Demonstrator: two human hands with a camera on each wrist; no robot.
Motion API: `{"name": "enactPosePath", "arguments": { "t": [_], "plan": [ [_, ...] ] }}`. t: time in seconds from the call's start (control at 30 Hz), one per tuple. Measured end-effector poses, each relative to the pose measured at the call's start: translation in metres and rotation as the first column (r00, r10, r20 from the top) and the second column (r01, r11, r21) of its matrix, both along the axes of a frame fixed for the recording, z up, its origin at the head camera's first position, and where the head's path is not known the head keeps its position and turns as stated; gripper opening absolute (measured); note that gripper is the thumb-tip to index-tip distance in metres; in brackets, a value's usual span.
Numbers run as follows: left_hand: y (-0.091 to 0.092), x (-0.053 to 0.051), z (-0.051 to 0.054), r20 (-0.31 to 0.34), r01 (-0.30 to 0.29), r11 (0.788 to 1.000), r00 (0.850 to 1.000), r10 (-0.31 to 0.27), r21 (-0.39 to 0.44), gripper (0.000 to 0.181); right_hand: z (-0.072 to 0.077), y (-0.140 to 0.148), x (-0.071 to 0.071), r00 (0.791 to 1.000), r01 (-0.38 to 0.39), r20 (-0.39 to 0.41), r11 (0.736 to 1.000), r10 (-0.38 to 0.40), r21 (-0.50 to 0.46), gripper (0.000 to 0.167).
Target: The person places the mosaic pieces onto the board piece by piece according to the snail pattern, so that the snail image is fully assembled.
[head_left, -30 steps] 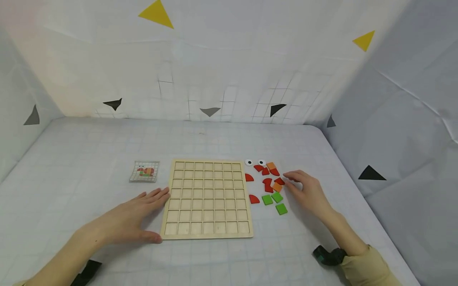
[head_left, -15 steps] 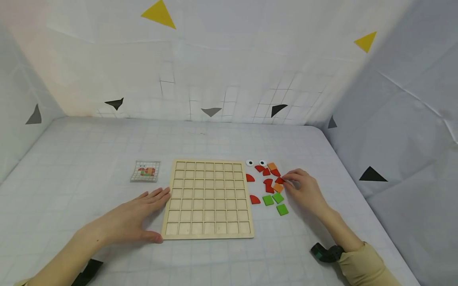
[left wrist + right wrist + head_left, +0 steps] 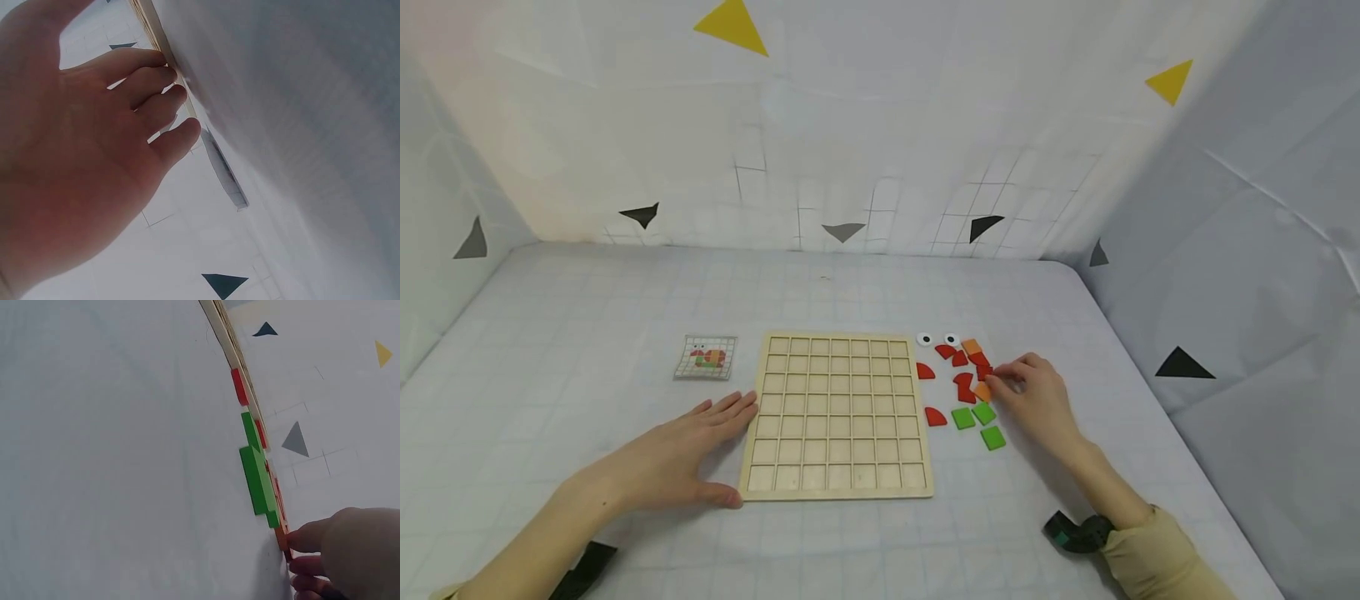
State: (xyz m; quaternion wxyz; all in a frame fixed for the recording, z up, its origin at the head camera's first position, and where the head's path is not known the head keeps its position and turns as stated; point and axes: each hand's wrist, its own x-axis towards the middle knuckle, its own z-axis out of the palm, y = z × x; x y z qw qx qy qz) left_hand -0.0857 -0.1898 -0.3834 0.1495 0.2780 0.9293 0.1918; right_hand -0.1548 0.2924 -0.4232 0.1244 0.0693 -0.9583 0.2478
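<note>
The left hand [image 3: 681, 458] rests on the table, fingers straight, its fingertips and thumb against the left edge of a wooden grid board [image 3: 837, 500]. To the right of the board lie red, orange and green flat pieces and two eye pieces. With thumb and forefinger, the right hand [image 3: 1037, 404] pinches a small red piece [image 3: 983, 372] on the right side of this group, partly covered by the fingertips. An orange square [image 3: 982, 391] lies just under the thumb, partly hidden. In the right wrist view, the right hand [image 3: 350, 550] is low beside the pieces.
A small picture card [image 3: 706, 357] with a gridded coloured figure lies left of the board. Green squares [image 3: 992, 437] are nearest the person among the loose pieces. Red quarter-rounds [image 3: 936, 417] lie close to the board's right edge. White sheeting walls [image 3: 880, 125] enclose the table.
The right hand has moved slightly left and closed its fingertips on a red piece, which has shifted a little away from the person. The left hand has stayed at the board.
</note>
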Motion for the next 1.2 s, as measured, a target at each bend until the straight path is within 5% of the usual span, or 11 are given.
{"name": "enactPosePath", "arguments": {
  "t": [0.27, 1.2],
  "plan": [
    [0.0, 0.0, 0.001, 0.002, 0.004, 1.0, 1.0, -0.004, 0.008, 0.111, -0.006, -0.01, -0.006, 0.996, 0.062, 0.062, 0.998, -0.061, -0.021, 0.037],
    [0.0, 0.0, 0.0, -0.024, 0.008, 1.0, 1.0, -0.009, -0.004, 0.112, -0.002, -0.022, -0.016, 0.997, 0.076, 0.021, 0.991, -0.074, -0.114, 0.031]
  ]
}}
